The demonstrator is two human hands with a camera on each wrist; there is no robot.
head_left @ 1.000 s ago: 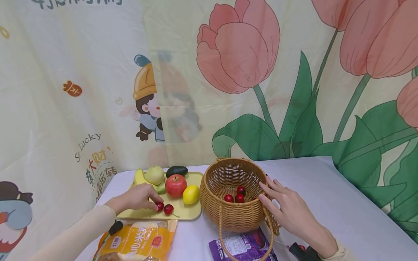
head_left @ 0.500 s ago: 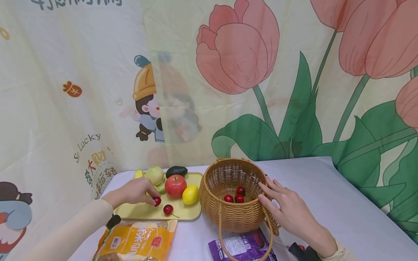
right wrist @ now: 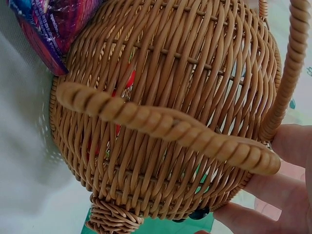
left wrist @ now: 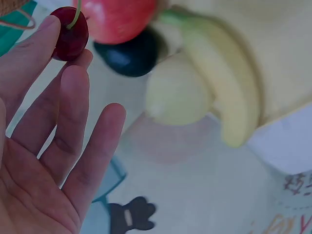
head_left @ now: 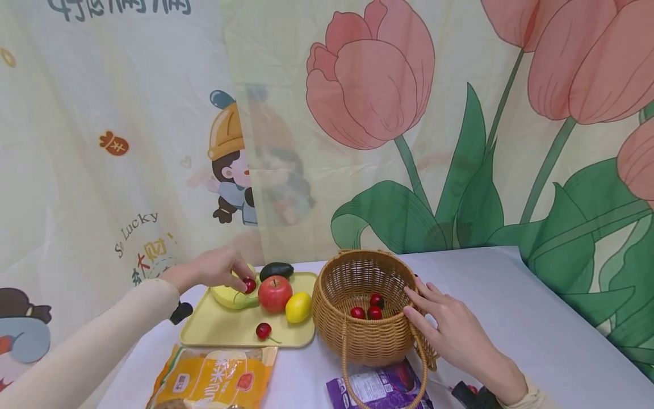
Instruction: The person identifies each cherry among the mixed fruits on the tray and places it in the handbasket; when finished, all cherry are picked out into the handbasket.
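My left hand pinches a dark red cherry between thumb and fingertips, its green stem showing. It is held over the back of the yellow tray, beside a red apple. Partly behind the hand lie a banana and a pale green round fruit. A second cherry lies near the tray's front edge. To the right stands a wicker basket with three cherries inside. My right hand rests its extended fingers against the basket's right side.
A lemon and a dark avocado-like fruit share the tray. In front lie an orange food bag and a purple packet, partly under the basket's lowered handle. A printed curtain hangs behind the table.
My left hand has lifted the cherry from the tray's front part and carried it back and up, beside the apple. The right hand has stayed at the basket.
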